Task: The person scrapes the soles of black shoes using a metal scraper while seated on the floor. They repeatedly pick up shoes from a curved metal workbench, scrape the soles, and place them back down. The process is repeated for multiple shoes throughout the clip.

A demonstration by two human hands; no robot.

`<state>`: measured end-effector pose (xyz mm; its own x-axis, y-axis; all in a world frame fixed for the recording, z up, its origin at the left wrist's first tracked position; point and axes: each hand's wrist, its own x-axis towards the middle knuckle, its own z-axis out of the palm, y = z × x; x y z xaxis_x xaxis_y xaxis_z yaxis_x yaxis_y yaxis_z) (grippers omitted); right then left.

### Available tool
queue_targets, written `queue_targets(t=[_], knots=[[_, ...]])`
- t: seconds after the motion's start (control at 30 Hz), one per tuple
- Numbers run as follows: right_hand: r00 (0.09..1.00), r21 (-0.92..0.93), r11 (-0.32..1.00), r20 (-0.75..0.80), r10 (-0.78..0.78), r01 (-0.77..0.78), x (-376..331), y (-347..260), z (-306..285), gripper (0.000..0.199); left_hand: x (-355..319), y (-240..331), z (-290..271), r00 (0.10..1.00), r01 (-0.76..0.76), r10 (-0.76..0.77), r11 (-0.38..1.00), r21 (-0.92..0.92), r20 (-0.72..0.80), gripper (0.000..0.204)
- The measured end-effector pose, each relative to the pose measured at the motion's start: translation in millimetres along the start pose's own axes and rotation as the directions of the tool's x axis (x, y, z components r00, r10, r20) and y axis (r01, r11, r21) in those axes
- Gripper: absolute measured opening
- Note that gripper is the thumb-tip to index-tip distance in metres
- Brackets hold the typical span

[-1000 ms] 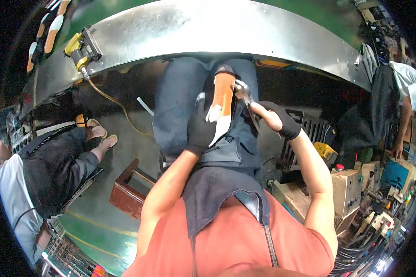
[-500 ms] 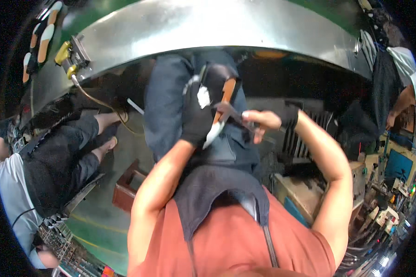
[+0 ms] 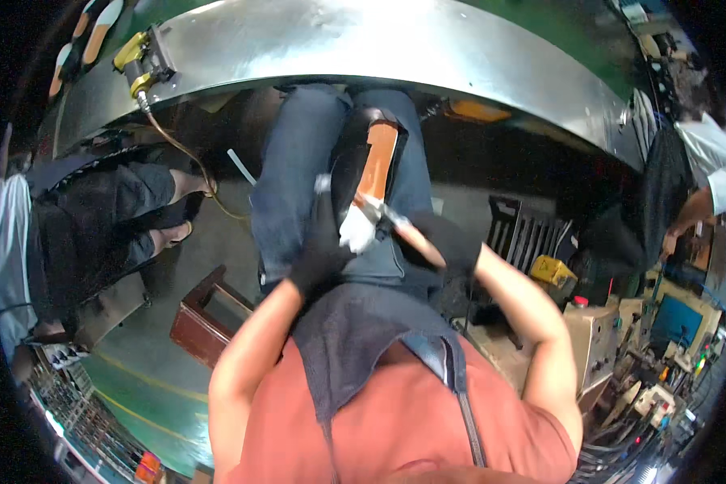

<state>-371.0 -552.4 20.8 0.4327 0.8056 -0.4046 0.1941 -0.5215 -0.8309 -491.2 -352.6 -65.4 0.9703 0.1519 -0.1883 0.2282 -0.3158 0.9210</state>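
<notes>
Polished metal gleams across the counter (image 3: 363, 40), against matt cloth in the apron (image 3: 355, 327) and gloves (image 3: 457, 242). The insole (image 3: 379, 157) looks smooth and leathery, the stool (image 3: 203, 335) like varnished wood, the floor (image 3: 153, 391) slick.

Bare left forearm (image 3: 254, 336) and bare right forearm (image 3: 527, 297), each slanting inward and forward so that the two converge; black-gloved left hand (image 3: 323, 250), curled in a grip, slightly blurred; black-gloved right hand (image 3: 445, 242), closed near it, its uncovered thumb (image 3: 422, 246) directed inward toward the left hand
</notes>
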Motion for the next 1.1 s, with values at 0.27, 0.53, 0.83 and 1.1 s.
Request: queue_targets(t=[0.27, 0.53, 0.83, 1.1], knots=[[0.970, 0.020, 0.988, 0.194, 0.145, -0.152, -11, -4, 8, 0.044, -28, 30, 10, 0.978, 0.096, -0.059, 0.978, 0.184, -0.201, 0.082], [0.999, -0.333, 0.942, -0.015, 0.042, -0.044, -12, 31, 26, 0.036, 5, 26, -7, 0.913, 0.404, -0.363, 0.739, -0.539, 0.186, 0.049], [0.992, -0.336, 0.937, 0.107, -0.059, 0.092, -7, -69, -38, 0.033, 5, -22, 17, 0.970, 0.127, -0.114, 0.991, 0.048, -0.217, 0.054], [0.987, -0.133, 0.981, 0.056, 0.152, -0.143, -26, -4, -1, 0.041, -24, -17, 6, 0.966, 0.239, -0.256, 0.939, -0.246, -0.037, 0.042]])
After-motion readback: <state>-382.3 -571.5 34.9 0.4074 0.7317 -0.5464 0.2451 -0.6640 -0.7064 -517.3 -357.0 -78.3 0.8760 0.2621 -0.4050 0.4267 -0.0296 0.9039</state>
